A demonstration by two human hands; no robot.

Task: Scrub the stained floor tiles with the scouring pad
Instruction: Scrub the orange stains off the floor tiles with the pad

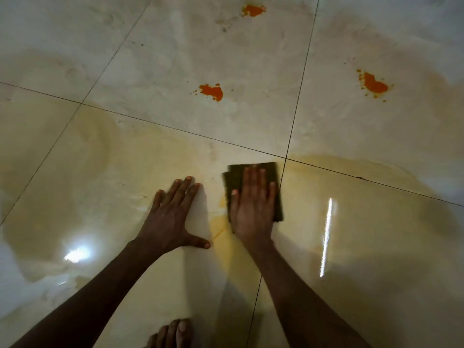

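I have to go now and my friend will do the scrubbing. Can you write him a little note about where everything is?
Left hand: flat on the wet floor tiles, fingers spread, holding nothing.
Right hand: pressed flat on the dark scouring pad, close to a grout-line crossing.
Done: the near tiles are wet, with only a pale yellow smear between the hands.
Left: three orange stains farther off, the middle, the right and the far one.

- left hand (173, 217): flat, palm down, fingers spread, thumb out to the side, arm extended forward
- right hand (252, 209): flat, palm down, fingers together and straight, forearm extended
- bare toes (173, 334) at bottom edge
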